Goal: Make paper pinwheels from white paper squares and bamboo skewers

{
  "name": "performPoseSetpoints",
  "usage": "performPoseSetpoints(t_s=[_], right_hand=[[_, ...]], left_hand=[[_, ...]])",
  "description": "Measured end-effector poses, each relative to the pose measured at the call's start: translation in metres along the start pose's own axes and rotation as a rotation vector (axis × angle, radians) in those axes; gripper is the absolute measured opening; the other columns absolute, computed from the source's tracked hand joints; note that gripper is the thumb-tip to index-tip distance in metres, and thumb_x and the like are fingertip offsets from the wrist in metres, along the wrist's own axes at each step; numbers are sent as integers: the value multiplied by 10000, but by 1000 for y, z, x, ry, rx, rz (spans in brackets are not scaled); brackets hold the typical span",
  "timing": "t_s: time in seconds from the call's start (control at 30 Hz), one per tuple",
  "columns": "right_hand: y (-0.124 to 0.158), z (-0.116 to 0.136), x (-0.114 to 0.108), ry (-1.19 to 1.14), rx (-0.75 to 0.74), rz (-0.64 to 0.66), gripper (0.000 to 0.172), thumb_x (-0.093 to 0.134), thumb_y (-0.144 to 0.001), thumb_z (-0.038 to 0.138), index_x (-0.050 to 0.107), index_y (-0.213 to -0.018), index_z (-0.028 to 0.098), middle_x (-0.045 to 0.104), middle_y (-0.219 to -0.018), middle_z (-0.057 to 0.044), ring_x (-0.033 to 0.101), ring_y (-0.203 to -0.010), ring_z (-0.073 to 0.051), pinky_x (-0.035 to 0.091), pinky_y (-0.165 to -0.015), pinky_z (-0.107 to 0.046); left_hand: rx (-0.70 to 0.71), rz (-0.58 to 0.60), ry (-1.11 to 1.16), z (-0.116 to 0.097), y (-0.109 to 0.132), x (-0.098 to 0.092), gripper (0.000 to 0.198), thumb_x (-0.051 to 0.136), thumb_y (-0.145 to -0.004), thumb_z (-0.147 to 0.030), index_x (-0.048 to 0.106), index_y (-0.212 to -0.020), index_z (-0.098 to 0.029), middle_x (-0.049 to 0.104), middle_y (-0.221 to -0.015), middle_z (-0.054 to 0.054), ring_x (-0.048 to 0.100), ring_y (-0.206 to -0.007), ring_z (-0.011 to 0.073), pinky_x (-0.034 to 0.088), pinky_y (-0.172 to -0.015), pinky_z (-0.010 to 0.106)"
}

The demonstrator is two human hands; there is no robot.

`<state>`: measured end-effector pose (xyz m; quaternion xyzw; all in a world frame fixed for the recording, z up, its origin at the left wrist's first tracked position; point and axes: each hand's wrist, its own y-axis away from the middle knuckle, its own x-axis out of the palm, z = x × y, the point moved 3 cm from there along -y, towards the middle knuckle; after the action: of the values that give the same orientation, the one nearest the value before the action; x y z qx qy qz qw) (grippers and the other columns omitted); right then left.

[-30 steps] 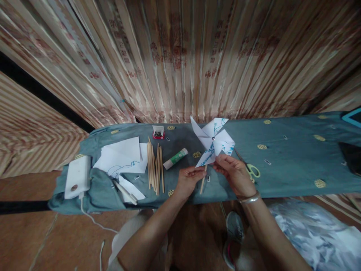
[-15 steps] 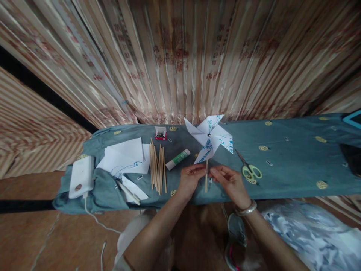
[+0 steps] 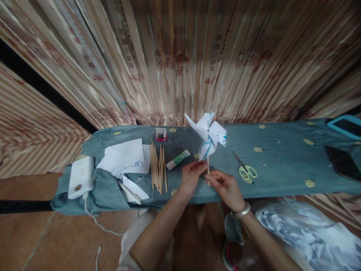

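Observation:
A white paper pinwheel (image 3: 208, 133) with blue print stands upright on a thin wooden stick (image 3: 208, 165) above the blue-grey cloth-covered table (image 3: 282, 165). My left hand (image 3: 191, 177) pinches the stick from the left. From the right, my right hand (image 3: 224, 186), a silver bangle on its wrist, grips the same stick slightly lower down. Both hands are closed around the stick.
A bundle of wooden sticks (image 3: 158, 167), a green glue stick (image 3: 177, 159), white paper sheets (image 3: 126, 158), a small red box of pins (image 3: 161, 134) and a white power bank (image 3: 81, 177) lie to the left. Yellow-handled scissors (image 3: 244, 169) lie to the right. Striped curtains hang behind.
The pinwheel has been raised from tilted to upright on its stick. My right hand moved from the paper blades down to the stick. The blades have turned edge-on.

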<state>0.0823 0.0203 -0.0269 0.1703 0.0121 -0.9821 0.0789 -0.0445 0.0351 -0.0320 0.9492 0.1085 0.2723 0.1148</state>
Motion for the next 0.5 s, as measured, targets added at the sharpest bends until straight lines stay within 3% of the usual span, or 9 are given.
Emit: performPoseSetpoints(t_s=[0.07,0.17,0.27,0.4,0.5], right_hand=[[0,-5,-14,36,21,-38,366,611,-782,545,652,-701,191,660,-603,-18,576,-548,-145,438,-547,-255],[-5,-16,-54,140,39,-105,402,600,-765,580,662,-700,188,668,-608,-30,590,-554,-160,436,-552,-264],[-20,-29,-115,366,95,-184,353,610,-761,533,694,-719,193,690,-630,-37,606,-557,-171,430,-566,-268],[-51,-40,-203,925,262,-252,180,667,-779,364,753,-794,206,742,-752,-80,661,-684,-203,388,-605,-287],[-75,-50,-256,1057,375,-288,297,649,-805,398,772,-762,130,733,-785,-183,651,-631,-205,341,-578,-343]], left_hand=[[-9,17,-25,2,1,1,226,814,-543,-296,761,-720,-166,716,-706,39,610,-669,140,459,-702,272],[-16,50,-67,5,3,0,240,820,-541,-311,764,-727,-171,714,-696,41,612,-671,146,459,-700,273],[-23,73,-82,7,3,-1,241,832,-515,-317,762,-698,-176,710,-675,37,598,-643,141,463,-681,272],[-38,71,-105,10,5,-1,254,837,-487,-330,760,-673,-174,703,-652,37,574,-606,130,460,-650,266],[-49,86,-118,14,7,0,250,834,-493,-329,761,-669,-167,694,-636,38,555,-593,118,438,-624,251]])
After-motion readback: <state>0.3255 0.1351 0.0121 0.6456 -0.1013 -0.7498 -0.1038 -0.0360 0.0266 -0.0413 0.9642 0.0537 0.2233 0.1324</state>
